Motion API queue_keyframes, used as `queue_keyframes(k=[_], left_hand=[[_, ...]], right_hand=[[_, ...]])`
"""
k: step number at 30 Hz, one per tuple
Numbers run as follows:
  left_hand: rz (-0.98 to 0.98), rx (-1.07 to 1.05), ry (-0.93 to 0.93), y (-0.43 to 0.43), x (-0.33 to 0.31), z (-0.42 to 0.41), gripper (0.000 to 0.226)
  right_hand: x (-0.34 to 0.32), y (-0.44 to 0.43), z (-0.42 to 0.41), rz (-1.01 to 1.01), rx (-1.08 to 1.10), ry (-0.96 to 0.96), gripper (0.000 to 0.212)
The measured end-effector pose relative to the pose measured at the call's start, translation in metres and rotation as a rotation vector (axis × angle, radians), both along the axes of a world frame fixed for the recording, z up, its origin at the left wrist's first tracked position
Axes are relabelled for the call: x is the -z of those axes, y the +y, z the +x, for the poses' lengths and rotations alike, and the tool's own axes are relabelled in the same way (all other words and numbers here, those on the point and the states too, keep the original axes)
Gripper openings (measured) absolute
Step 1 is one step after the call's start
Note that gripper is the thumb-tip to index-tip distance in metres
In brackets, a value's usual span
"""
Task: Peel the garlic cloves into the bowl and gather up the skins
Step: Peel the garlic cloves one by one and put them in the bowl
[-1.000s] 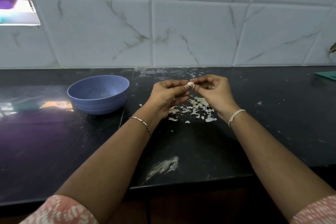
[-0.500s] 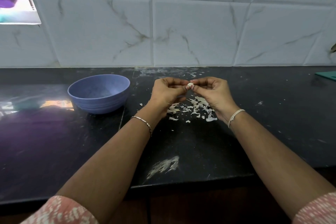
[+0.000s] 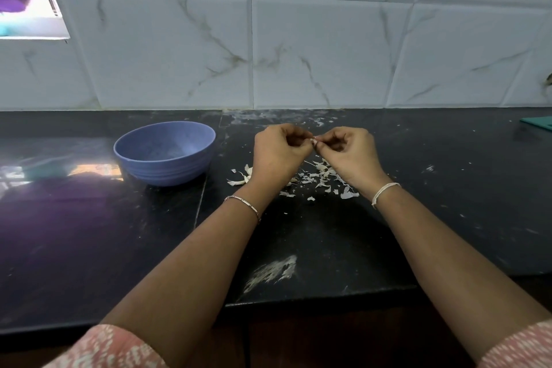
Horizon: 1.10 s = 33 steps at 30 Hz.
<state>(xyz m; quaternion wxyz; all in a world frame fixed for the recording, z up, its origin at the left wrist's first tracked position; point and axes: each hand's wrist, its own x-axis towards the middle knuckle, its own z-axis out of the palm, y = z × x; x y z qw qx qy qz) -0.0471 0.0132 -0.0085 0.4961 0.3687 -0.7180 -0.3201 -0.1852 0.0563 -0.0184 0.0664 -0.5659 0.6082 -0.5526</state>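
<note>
Both hands meet above the black counter [image 3: 298,236], fingertips together on a small pale garlic clove [image 3: 313,140]. My left hand [image 3: 277,155] pinches it from the left, my right hand [image 3: 348,155] from the right; most of the clove is hidden by the fingers. Under and between the wrists lies a scatter of white garlic skins [image 3: 319,178]. A blue bowl [image 3: 165,152] stands to the left of my left hand, about a hand's width away; its inside shows no clear contents from here.
A white tiled wall [image 3: 298,48] rises behind the counter. A teal flat object [image 3: 537,123] lies at the far right edge. A white smear [image 3: 271,272] marks the counter near its front edge. A window opening [image 3: 30,18] is at upper left.
Both hands stay together on the clove; the fingers have shifted slightly on it. The bowl and the skins have not moved.
</note>
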Motion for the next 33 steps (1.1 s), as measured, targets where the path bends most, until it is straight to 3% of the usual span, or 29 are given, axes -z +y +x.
queue_keyframes(k=[11, 29, 33], left_hand=[[-0.133, -0.043, -0.149, 0.001, 0.001, 0.0, 0.015], [0.025, 0.031, -0.042, -0.003, -0.001, 0.003, 0.014], [0.023, 0.042, -0.032, 0.0, -0.002, 0.001, 0.014]], right_hand=[[-0.004, 0.006, 0.01, 0.019, 0.172, 0.456, 0.01], [-0.006, 0.007, 0.01, 0.053, 0.085, 0.322, 0.004], [-0.006, 0.007, 0.012, 0.052, 0.115, 0.336, 0.012]])
